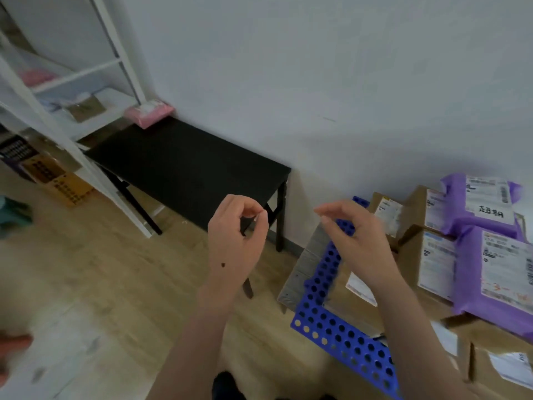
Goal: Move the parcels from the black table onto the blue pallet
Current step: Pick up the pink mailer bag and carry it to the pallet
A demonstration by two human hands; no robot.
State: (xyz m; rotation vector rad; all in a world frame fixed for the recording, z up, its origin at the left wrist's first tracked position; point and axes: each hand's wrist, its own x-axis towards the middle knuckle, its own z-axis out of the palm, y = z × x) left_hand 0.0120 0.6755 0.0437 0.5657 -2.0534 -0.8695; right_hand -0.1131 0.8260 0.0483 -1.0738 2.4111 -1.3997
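— Two hands, foreground: left hand [236, 238] and right hand [357, 241], fingers loosely curled, apparently holding nothing (blurred). Blue pallet [340, 333], loaded with parcels [432, 255], lies below the right.
— And the remaining item?
— One pink parcel [150, 112], far-left corner of the black counter [187, 168], against the wall, long axis along the back edge; ahead-left of the fingers, left hand nearer.

white shelf [86, 72] seemingly crowds the pink parcel [150, 112]

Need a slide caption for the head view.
Head view: left hand and right hand empty in mid-air; one pink parcel on the black table, boxes and purple bags on the blue pallet.
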